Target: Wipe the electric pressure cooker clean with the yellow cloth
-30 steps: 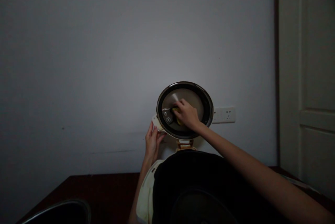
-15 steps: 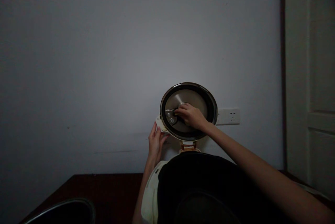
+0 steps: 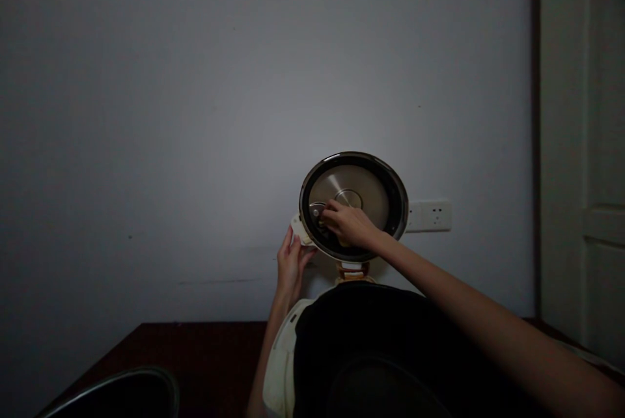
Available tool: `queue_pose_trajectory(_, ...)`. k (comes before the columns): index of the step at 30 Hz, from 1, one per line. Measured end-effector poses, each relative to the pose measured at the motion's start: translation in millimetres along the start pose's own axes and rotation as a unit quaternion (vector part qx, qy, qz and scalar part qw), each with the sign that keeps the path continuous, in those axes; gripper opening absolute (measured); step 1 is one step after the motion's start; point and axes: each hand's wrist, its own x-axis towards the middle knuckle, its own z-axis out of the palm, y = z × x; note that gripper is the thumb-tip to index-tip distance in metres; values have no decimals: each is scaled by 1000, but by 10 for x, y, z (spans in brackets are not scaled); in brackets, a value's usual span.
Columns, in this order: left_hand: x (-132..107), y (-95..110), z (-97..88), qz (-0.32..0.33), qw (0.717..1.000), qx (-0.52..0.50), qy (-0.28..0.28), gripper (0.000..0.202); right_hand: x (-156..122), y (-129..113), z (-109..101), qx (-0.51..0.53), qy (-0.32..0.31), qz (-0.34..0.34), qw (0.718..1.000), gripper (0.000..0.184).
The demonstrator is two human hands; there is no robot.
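An electric cooker, probably a rice cooker, stands in front of me with its round lid [image 3: 375,183] raised on the hinge [image 3: 352,271]. The brushed-metal inside of the lid faces me. My left hand [image 3: 290,262] grips the white tab [image 3: 299,229] at the lid's lower left edge. Against the inner face, over the dark valve part [image 3: 317,211], my right hand [image 3: 349,222] presses with curled fingers. A small yellowish piece [image 3: 344,243], mostly hidden, shows under that hand; whether it is cloth or sponge I cannot tell. Below gapes the cooker's dark inside [image 3: 371,333].
A dark round pot or bowl rim [image 3: 146,372] shows at the lower left on the dark red-brown table [image 3: 215,346]. Behind the lid is a pale wall [image 3: 195,144] with a socket plate [image 3: 436,216]. A door [image 3: 586,144] stands at the right.
My right hand has slid slightly down the lid's inner face, from beside the central disc onto the valve part, uncovering the disc. My left hand keeps its hold on the lid.
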Motion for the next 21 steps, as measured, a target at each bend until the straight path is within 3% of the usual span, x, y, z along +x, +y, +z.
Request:
queue_pose_trajectory(3,7,-4,-1,4,1000,-5,5,63,17,-3,-57,3,-30,-2,1000,23)
queue_pose_trajectory(9,22,-21,0,11,1000,-19,21,53,35,-67,-57,5,18,46,999,28)
queue_pose_trajectory(16,40,-35,-19,22,999,-36,7,45,37,-19,-101,8,-34,69,997,22)
queue_pose_trajectory(21,47,-48,-31,25,999,-39,-2,46,33,-62,-104,3,15,69,998,27)
